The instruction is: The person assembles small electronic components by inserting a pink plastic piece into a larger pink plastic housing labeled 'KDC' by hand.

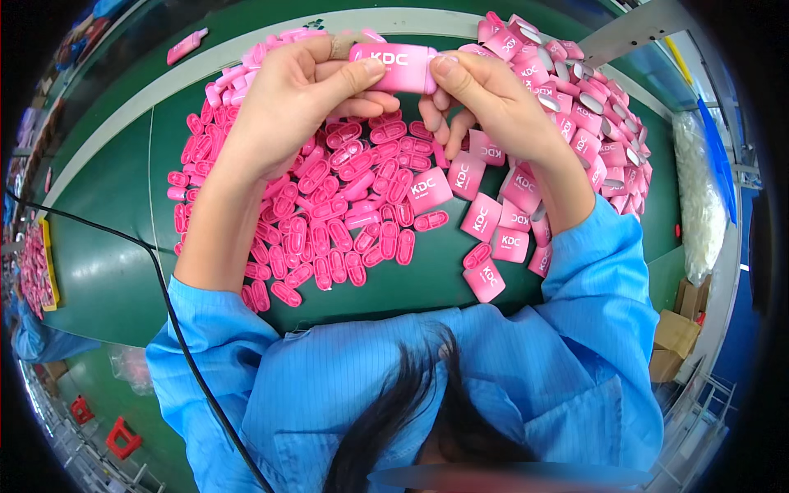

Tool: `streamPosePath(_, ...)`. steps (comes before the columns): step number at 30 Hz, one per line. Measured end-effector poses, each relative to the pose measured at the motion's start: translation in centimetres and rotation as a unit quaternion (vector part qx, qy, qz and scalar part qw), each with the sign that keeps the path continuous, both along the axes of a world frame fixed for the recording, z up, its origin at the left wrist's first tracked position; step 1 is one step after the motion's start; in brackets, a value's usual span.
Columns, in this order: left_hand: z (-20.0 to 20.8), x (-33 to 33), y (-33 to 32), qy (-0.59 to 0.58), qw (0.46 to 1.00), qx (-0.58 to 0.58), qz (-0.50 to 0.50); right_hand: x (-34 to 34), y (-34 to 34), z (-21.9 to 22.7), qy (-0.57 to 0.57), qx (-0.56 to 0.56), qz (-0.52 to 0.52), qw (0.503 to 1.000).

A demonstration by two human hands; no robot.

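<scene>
Both hands hold a flat pink casing [408,80] with white lettering, lifted above the far part of the green table. My left hand [300,103] grips its left side, thumb on the front face. With thumb and fingers, my right hand [497,99] pinches the right end, where an end cap seems to sit against the body. Below the hands lies a spread of small pink oval caps [319,238] with hollow insides. Several loose pink casings [481,215] lie by my right forearm. A larger heap of casings [585,146], some showing pale open ends, is further right.
More pink pieces [233,82] lie beyond my left hand, and one pink piece [187,47] lies apart at far left. A black cable [154,251] crosses my left side. At right are a clear bag [699,197] and cardboard boxes [675,333]; red stools [123,438] stand lower left.
</scene>
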State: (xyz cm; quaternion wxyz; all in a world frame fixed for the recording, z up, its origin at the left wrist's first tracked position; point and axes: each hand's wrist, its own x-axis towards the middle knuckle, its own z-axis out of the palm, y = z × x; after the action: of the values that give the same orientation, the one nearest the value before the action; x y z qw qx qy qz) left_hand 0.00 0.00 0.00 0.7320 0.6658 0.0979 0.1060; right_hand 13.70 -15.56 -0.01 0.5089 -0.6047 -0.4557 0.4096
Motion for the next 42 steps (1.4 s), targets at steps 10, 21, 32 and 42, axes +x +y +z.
streamPosePath(10, -0.1, 0.4, -1.0, -0.026, 0.999, 0.011, 0.028, -0.4, -0.2, -0.5, -0.043, -0.008, -0.046, 0.998)
streamPosePath(21, -2.2, 1.3, -1.3, -0.082, 0.916, 0.338, 0.201, 5.0, 3.1, -0.7, -0.073, -0.101, -0.109, 0.986)
streamPosePath(32, -0.8, 1.7, -0.6, -0.035, 0.799, 0.599, 0.035, 13.6, 9.1, -4.1, -0.484, -0.008, -0.279, 0.829)
streamPosePath(42, -1.9, -0.1, -3.6, 0.016, 0.769, 0.639, 0.023, 2.2, -3.2, -1.2, -0.403, 0.013, -0.070, 0.913)
